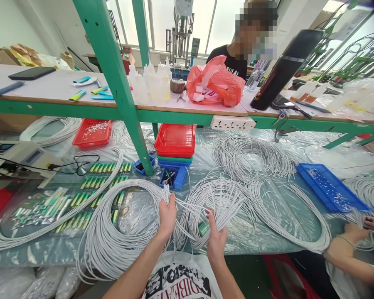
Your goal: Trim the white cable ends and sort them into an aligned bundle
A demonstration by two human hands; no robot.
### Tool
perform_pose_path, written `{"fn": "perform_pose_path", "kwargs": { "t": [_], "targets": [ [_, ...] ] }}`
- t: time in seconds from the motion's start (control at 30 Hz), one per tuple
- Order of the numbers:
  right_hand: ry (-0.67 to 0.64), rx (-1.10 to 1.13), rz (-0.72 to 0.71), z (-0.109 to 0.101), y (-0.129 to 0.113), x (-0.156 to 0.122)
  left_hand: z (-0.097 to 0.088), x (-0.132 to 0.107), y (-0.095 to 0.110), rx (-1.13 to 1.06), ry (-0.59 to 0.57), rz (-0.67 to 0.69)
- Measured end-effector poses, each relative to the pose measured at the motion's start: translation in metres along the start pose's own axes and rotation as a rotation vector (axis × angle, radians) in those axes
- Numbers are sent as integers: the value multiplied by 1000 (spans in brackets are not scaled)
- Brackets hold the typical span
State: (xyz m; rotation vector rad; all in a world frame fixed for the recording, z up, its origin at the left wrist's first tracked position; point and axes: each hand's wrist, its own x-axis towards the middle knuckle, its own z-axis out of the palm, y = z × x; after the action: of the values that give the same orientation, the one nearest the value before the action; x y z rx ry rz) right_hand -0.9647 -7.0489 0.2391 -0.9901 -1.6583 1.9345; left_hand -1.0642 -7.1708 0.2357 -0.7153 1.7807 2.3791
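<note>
My left hand (168,216) is closed around a bundle of white cables (166,192), whose ends stick up above the fist. That bundle runs into a large white coil (102,232) hanging over the table's front edge. My right hand (216,236) grips the spread white cable ends (229,205) of a second bundle. Beneath it lies a white coil (190,222), with a small green object (203,228) showing inside. Several strands stretch across the gap between my two hands.
Red trays (174,139) are stacked behind a blue bin (173,177). Right of me lie more cable coils (252,155) and a blue tray (333,189) with small white pieces. A green post (115,79) stands ahead. A co-worker's hands (361,226) hold cables at right.
</note>
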Motion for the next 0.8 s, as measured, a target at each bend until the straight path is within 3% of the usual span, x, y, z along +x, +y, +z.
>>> {"fn": "perform_pose_path", "kwargs": {
  "t": [0.13, 0.23, 0.37, 0.5, 0.63, 0.73, 0.8],
  "targets": [
    [80, 303, 95, -10, -13, 14, -8, 19, 12, -85, 67, 12],
    [103, 441, 126, -19, -16, 23, -14, 27, 23, -141, 48, 45],
    [40, 351, 137, -18, -15, 17, -14, 22, 28, -158, -83, 54],
    [-82, 189, 160, 0, -15, 1, -1, 9, 24, -115, -265, 19],
    [-198, 74, 179, 16, -13, -6, 8, -2, 21, -74, -373, 0],
    [-310, -7, 202, 17, -9, -7, 7, -7, 20, 82, -418, 86],
    [-292, -42, 226, 16, -6, -10, 6, -11, 20, 245, -403, 206]
  ]
}}
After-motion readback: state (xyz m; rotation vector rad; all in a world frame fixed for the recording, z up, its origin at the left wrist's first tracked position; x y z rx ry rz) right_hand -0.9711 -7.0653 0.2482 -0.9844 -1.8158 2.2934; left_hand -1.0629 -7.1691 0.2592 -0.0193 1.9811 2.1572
